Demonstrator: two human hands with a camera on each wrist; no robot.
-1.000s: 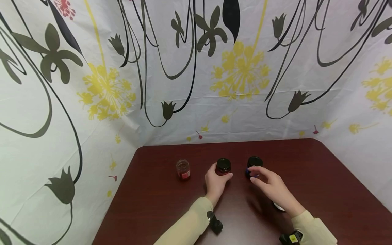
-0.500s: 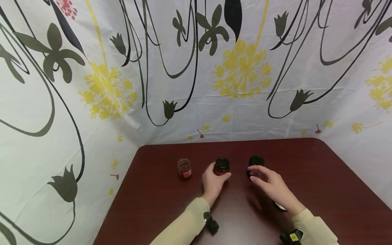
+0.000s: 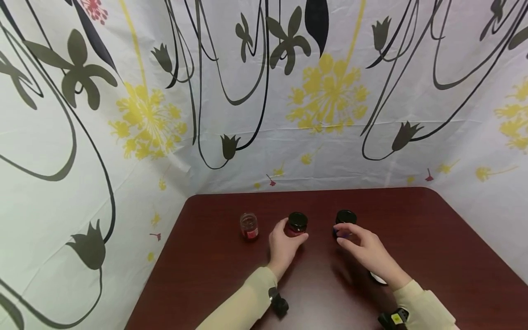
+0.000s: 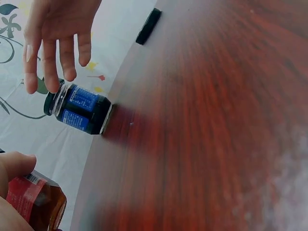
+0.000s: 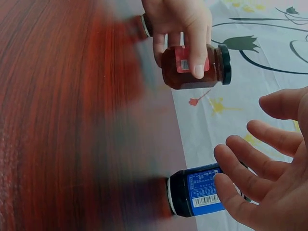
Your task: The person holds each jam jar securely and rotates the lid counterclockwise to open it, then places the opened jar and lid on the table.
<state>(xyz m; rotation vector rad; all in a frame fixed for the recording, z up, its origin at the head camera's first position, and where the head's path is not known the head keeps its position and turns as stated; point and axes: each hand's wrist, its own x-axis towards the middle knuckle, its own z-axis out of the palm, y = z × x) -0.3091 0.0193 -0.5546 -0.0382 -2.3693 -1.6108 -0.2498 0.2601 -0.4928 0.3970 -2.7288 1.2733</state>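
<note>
My left hand (image 3: 282, 250) grips a glass jar (image 3: 297, 224) with a red label and dark lid, thumb on one side and fingers on the other. Dark reddish-brown contents show through its glass in the right wrist view. My right hand (image 3: 369, 252) has loosely bent fingers beside a blue-labelled jar (image 5: 199, 190) with dark contents. That jar stands upright under a dark lid; whether the fingertips touch it I cannot tell. To the left stands a third jar (image 3: 249, 227), lidless, with a red label and some dark red contents low inside.
A lid (image 3: 378, 278) with a white inside and black rim lies on the table near my right wrist, partly hidden by it. The reddish-brown table (image 3: 198, 279) meets a patterned cloth (image 3: 264, 151) behind its far edge.
My left hand has moved slightly left with the red-labelled jar, toward the lidless jar. The right hand stays beside the blue-labelled jar. The head view has shifted a little.
</note>
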